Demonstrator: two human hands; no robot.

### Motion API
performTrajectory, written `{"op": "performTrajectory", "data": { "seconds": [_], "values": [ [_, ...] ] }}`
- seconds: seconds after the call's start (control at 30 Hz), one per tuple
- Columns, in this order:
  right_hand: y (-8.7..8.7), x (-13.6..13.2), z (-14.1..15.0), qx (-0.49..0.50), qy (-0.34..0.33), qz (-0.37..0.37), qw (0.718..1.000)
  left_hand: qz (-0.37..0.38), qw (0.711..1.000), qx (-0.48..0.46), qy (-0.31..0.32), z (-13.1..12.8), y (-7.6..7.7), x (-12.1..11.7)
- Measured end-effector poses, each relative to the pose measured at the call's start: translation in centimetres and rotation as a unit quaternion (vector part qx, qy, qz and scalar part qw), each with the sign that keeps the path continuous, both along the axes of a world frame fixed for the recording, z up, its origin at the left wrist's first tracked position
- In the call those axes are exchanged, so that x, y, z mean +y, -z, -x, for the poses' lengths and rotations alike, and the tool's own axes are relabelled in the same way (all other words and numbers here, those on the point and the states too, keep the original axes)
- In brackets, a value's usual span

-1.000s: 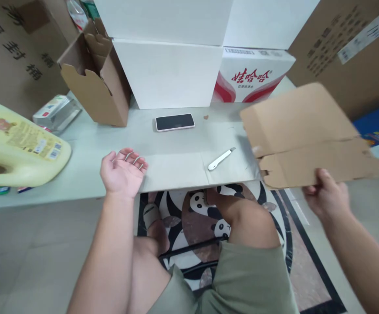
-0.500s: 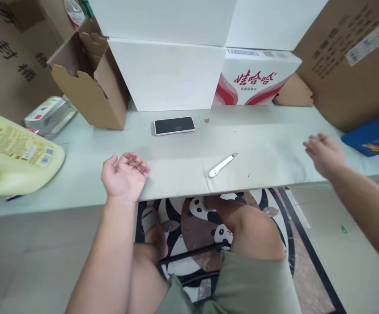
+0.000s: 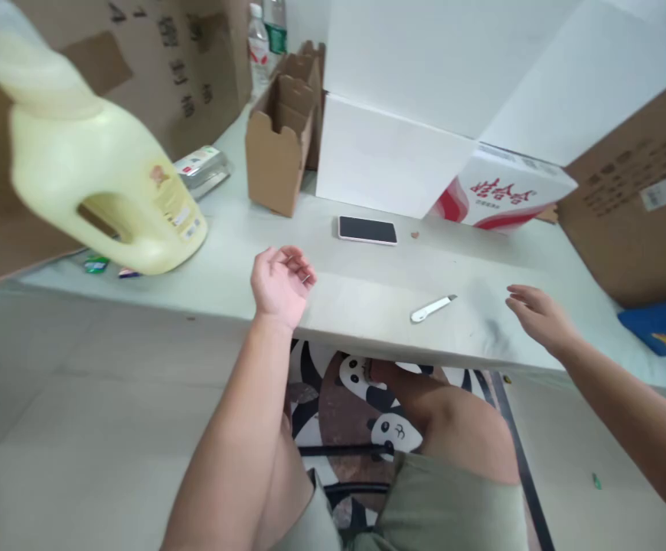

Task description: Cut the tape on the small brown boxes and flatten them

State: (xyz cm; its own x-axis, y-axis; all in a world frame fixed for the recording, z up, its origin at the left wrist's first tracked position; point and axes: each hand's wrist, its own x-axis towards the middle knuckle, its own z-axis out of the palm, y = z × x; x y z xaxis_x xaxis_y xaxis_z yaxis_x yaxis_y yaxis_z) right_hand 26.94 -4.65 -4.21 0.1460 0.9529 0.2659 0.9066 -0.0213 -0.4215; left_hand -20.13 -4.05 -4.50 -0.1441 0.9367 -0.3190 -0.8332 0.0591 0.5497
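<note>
My left hand (image 3: pixel 283 285) rests palm up near the table's front edge, fingers loosely curled and apart, with nothing in it. Above the right side of the table, my right hand (image 3: pixel 541 315) reaches leftward with its fingers extended and holds nothing. A white utility knife (image 3: pixel 432 309) lies between the hands, nearer the right one, with its dark blade tip pointing right. Behind it lies a phone (image 3: pixel 367 230) with a dark screen and pale edge. A small brown scrap (image 3: pixel 415 235) is just right of the phone.
A large pale-yellow jug (image 3: pixel 138 180) stands at the left, near a clear plastic box (image 3: pixel 204 170). Open cardboard carriers (image 3: pixel 272 164), white boxes (image 3: pixel 384 153) and a red-and-white carton (image 3: pixel 502 191) line the back. A blue package (image 3: pixel 663 325) sits far right.
The view has swung left, so the table items appear farther right and more of the yellow jug shows. My right hand has come nearer the utility knife; my left stays palm up.
</note>
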Motion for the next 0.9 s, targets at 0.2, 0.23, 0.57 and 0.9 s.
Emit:
{"op": "performTrajectory", "data": {
  "seconds": [0.2,0.23,0.57,0.9],
  "values": [
    [-0.8,6.6,14.2,0.002,-0.141,0.028,0.990,-0.033,0.999,-0.036,-0.005,1.6,-0.2,-0.2],
    [-1.1,7.6,17.3,-0.005,-0.180,0.028,0.983,-0.035,0.998,-0.042,-0.007,1.7,-0.2,-0.2],
    [-7.6,17.4,41.8,-0.023,-0.256,-0.101,0.961,-0.056,0.990,-0.126,-0.040,1.5,-0.5,0.6],
    [-8.9,16.0,39.1,-0.081,-0.199,-0.062,0.975,-0.074,0.989,-0.047,-0.120,1.7,-0.1,0.7]
  ]
}}
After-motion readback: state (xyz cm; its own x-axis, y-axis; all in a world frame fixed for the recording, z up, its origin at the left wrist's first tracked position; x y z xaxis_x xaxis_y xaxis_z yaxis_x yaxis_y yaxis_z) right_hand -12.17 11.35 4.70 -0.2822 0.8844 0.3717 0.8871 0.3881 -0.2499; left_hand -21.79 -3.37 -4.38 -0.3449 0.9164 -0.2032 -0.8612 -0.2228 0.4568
